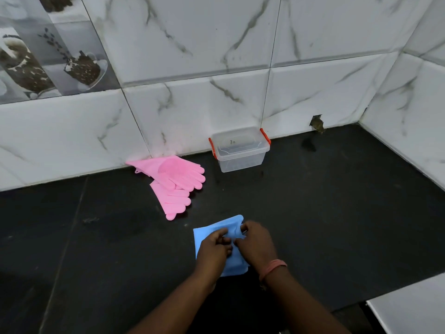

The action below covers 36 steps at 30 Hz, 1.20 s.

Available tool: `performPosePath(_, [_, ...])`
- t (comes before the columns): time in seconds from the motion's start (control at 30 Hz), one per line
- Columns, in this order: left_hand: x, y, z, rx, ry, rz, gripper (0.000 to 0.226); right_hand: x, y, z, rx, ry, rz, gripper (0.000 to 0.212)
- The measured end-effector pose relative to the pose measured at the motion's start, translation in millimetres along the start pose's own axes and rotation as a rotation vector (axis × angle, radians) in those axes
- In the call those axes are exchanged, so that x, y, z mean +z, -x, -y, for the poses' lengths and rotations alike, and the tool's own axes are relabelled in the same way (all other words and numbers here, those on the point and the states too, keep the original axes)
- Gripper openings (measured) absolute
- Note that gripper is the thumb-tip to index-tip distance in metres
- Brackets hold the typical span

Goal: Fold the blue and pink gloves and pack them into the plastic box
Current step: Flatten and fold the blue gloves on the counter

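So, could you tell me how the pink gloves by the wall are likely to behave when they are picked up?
The pink gloves will probably be floppy: they lie flat and limp on the black counter, one draped over the other. The upper glove's palm shows a bristled scrubbing patch, which suggests soft rubbery material, likely grippy rather than slippery. They look thin, so probably light.

Two bare forearms enter from the lower centre of the frame, no sleeves visible. Left hand (213,247): nothing worn. Right hand (257,242): a faded pink-orange thread wristband (273,267) encircles the wrist. No rings discernible on either hand.
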State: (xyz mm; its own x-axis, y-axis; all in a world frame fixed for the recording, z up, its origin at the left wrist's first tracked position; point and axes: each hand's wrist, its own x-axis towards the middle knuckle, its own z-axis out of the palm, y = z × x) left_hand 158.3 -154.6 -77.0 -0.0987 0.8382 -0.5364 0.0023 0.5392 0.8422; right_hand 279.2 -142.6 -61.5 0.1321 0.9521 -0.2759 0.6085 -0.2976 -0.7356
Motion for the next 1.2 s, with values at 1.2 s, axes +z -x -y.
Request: performPosePath(1.2, [-33, 17, -62, 0.492, -0.281, -0.097, 0.015, -26, -18, 36, 0.197, -0.499, -0.185, 0.023])
